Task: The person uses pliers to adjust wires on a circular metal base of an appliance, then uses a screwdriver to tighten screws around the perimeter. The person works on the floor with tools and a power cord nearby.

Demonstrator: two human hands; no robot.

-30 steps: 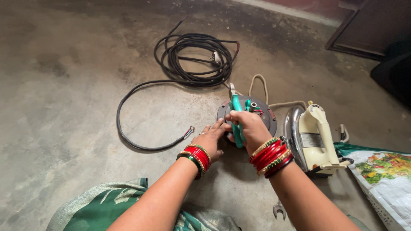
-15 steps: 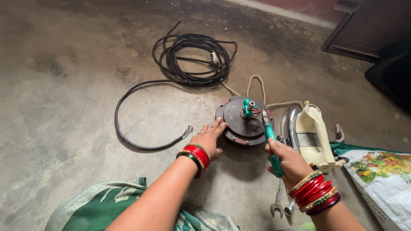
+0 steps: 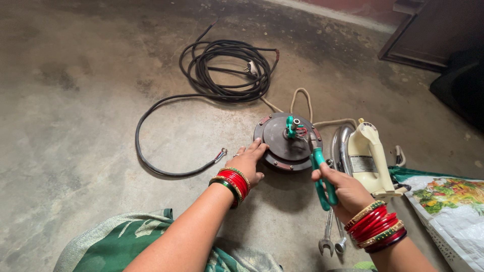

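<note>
Cable (image 3: pixel 222 70): black, coiled on the concrete floor (image 3: pixel 85 100) at 11 o'clock of the motor, one long loop trailing left and ending in bared wires near the left hand.

Green cloth (image 3: pixel 126 242): patterned, at the lower left edge.

Left hand (image 3: pixel 248 162): red and green bangles at the wrist; fingers spread flat, not gripping, fingertips pressed on the motor's rim at its 8 o'clock.

Motor (image 3: pixel 282 143): dark round disc, flat on the floor at centre, green part and red wires at its hub.

Pliers (image 3: pixel 318 168): green handles, jaws at the hub.

Right hand (image 3: pixel 345 189): closed round the pliers' handles, at the motor's 5 o'clock.

Spanners (image 3: pixel 333 236): two, on the floor under the right hand.

Iron (image 3: pixel 365 156): cream, on its side at the motor's 3 o'clock.

Printed sack (image 3: pixel 446 206): at the far right.
</note>
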